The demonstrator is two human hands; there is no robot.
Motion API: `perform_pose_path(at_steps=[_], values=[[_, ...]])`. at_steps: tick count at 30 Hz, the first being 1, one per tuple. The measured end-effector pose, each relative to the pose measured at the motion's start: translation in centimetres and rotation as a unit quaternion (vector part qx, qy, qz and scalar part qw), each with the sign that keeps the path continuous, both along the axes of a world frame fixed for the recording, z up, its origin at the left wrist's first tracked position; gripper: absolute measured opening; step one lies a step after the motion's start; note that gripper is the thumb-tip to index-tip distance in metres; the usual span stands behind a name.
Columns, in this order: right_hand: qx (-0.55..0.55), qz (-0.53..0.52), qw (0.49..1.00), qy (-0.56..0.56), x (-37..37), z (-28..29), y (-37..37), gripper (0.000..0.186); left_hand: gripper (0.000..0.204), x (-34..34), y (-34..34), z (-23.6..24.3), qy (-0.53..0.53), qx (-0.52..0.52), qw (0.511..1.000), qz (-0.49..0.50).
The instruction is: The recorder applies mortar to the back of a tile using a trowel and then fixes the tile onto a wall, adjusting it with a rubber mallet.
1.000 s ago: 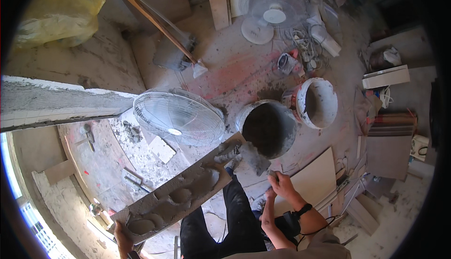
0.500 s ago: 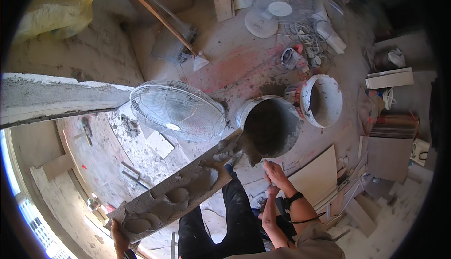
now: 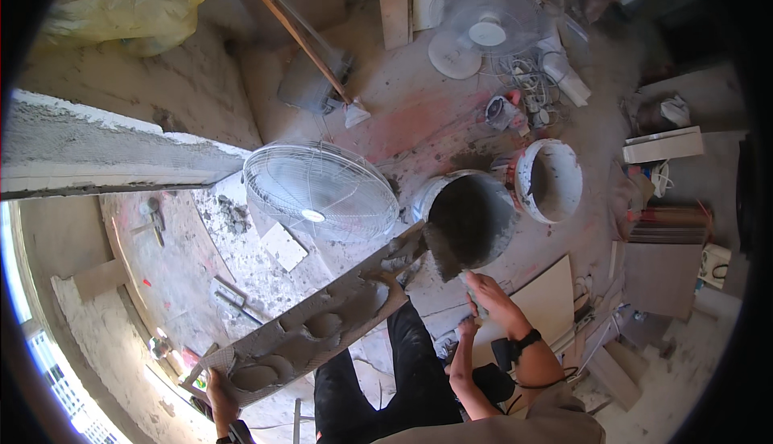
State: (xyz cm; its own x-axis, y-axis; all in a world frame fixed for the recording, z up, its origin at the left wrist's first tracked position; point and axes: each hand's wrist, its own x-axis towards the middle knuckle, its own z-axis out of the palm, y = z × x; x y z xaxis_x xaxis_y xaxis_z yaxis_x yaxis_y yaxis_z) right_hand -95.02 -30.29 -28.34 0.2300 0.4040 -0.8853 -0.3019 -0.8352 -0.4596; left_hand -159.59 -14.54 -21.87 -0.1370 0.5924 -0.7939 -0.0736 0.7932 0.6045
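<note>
A long, narrow tile (image 3: 318, 354) slants up toward the right in front of me, its upper face coated with grey mortar (image 3: 324, 325) pressed into rounded hollows. My left hand (image 3: 220, 400) grips the tile's lower left end. Its upper end lies beside the mouth of a large bucket (image 3: 422, 196), dark inside. My right hand (image 3: 491, 297), with a dark band at the wrist, is closed on a trowel whose mortar-smeared blade (image 3: 441, 255) is at the bucket's near rim. Below it, a bare forearm (image 3: 462, 371) ends in a closed hand; whose it is, I cannot tell.
A caged fan (image 3: 318, 190) stands left of the bucket, another fan (image 3: 487, 33) farther back. A white-rimmed pail (image 3: 555, 180) is right of the bucket. Tangled cables (image 3: 527, 78), a broom (image 3: 354, 114), a pale board (image 3: 535, 299) and stacked panels (image 3: 664, 275) lie around.
The tile and the surroundings have shifted slightly to the right in the picture. The trowel blade has moved a little away from the tile's upper end, toward the bucket's mouth.
</note>
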Motion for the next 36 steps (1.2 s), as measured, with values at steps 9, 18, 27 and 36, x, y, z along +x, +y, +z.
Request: perform_pose_path(at_steps=[9,18,27,36], values=[[-0.039,0.015,0.997,0.072,-6.1,-1.8,7.3,0.043,0.049,2.7,-0.6,1.2,0.069,0.046,0.996,-0.015],[0.037,0.118,0.981,0.146,-16.4,-0.5,9.6,0.049,0.047,2.3,-1.8,0.1,0.044,0.045,0.998,0.017],[0.096,0.11,0.988,-0.048,-8.2,6.0,1.8,0.032,0.044,3.0,-1.4,3.3,0.039,0.049,0.997,-0.043],[-0.167,0.44,0.765,-0.439,12.6,-16.1,-0.8,0.014,0.051,4.6,-0.6,8.0,0.251,-0.103,0.962,0.002]])
